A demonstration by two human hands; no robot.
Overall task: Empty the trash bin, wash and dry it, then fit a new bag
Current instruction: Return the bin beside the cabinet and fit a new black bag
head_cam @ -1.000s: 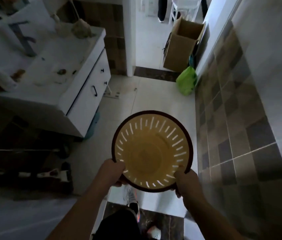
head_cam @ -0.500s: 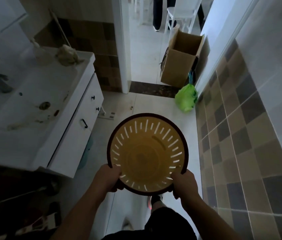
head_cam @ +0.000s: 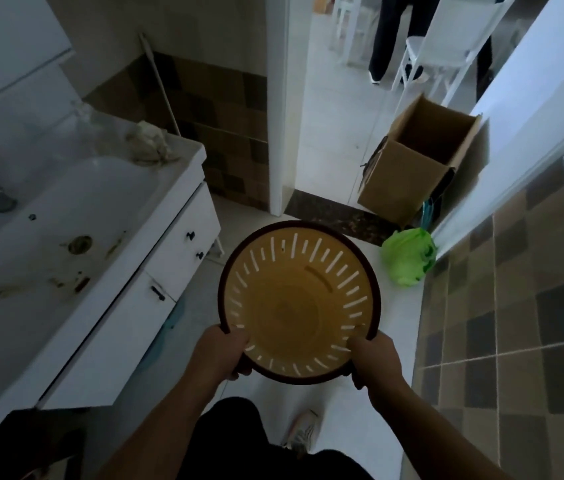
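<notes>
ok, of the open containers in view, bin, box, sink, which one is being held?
The yellow slotted trash bin: left hand and right hand grip its dark rim. The cardboard box stands on the floor; the sink is fixed.

left hand (head_cam: 222, 355), right hand (head_cam: 374, 358), gripping bin (head_cam: 299, 301)

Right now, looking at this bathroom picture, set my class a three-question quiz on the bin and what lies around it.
1. True or false: a bag lines the yellow trash bin.
2. Which grips the bin's rim? A) left hand only B) right hand only C) both hands
3. Fill in: the green bag lies on the floor near the cardboard ____.

Key: 1 false; 2 C; 3 box.
</notes>
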